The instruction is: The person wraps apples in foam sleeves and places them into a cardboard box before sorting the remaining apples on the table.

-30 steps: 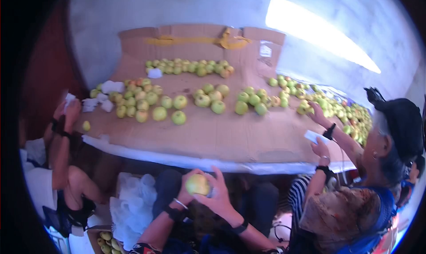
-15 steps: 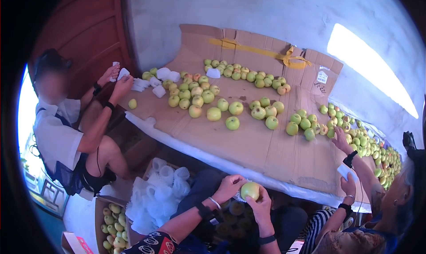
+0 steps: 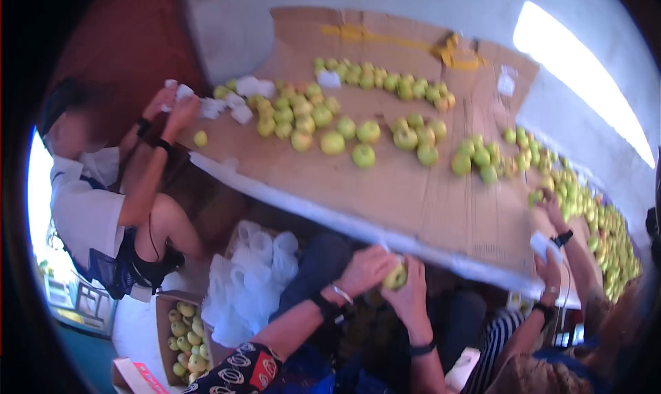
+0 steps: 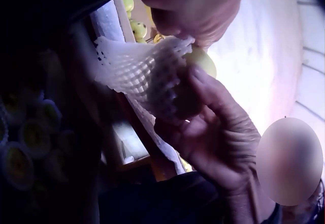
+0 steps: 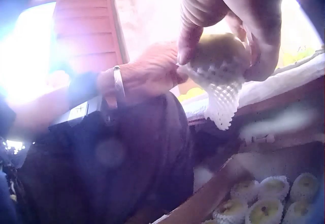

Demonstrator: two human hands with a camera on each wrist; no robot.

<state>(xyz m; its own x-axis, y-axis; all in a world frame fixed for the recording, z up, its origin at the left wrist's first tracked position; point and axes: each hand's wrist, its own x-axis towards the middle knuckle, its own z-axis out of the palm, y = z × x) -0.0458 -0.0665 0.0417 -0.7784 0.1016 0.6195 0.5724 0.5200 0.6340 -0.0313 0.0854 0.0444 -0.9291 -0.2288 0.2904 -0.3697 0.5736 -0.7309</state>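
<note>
A yellow-green apple (image 3: 395,277) is between the two hands, low in the head view. My right hand (image 3: 413,296) grips it, fingers and thumb round its side. White foam net (image 5: 223,98) covers part of the apple (image 5: 219,48) and hangs past it in the right wrist view, under my right hand (image 5: 249,18). My left hand (image 3: 366,270), with a bracelet at the wrist, pinches the net's edge against the apple. In the left wrist view the net (image 4: 144,71) spreads beside my right hand (image 4: 218,127); my left hand (image 4: 193,13) is blurred above.
Loose apples (image 3: 303,115) lie in groups on the cardboard-covered table (image 3: 441,208). Foam nets (image 3: 251,277) are heaped beside a box of apples (image 3: 186,332). Netted apples (image 5: 266,211) sit in a box below. One person (image 3: 96,187) sits left, another's arm (image 3: 575,256) reaches in right.
The head view has swung left. My left hand has come closer over the apple, which now shows less between the hands. The person at right has moved a hand along the apples.
</note>
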